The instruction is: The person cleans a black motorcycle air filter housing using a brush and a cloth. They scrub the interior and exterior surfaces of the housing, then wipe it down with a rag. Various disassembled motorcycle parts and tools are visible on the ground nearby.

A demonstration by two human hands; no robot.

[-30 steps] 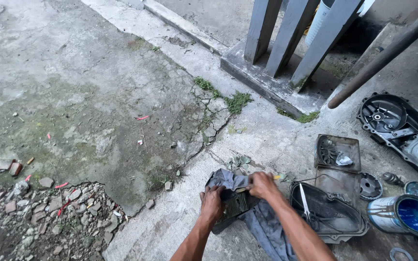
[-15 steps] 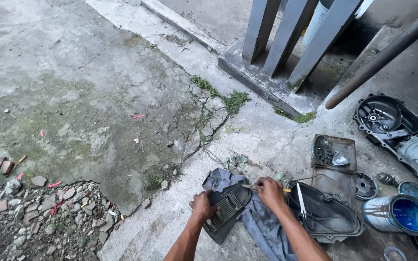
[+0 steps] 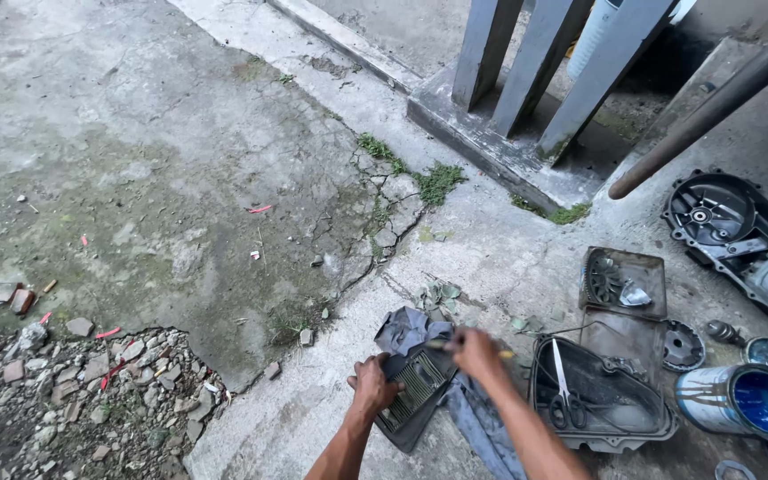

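Observation:
My left hand [image 3: 372, 386] grips the near edge of a dark ribbed plastic cover [image 3: 415, 389] that lies tilted on a grey-blue rag [image 3: 473, 418] on the concrete. My right hand [image 3: 476, 352] is closed around a thin stick-like tool [image 3: 437, 345] with a yellowish end, its tip over the top of the cover. Both forearms reach in from the bottom of the view. What kind of tool it is I cannot tell.
Right of my hands lies a black housing [image 3: 597, 391] with scissors [image 3: 564, 391] in it, a small fan part [image 3: 624, 280], a blue-filled tin [image 3: 748, 400] and a large engine cover [image 3: 740, 231]. Grey posts [image 3: 535, 62] stand behind. Rubble [image 3: 73, 391] fills the lower left.
The ribbed cover has been turned up out of the rag into clear sight. My right hand has moved left over its top with the thin tool.

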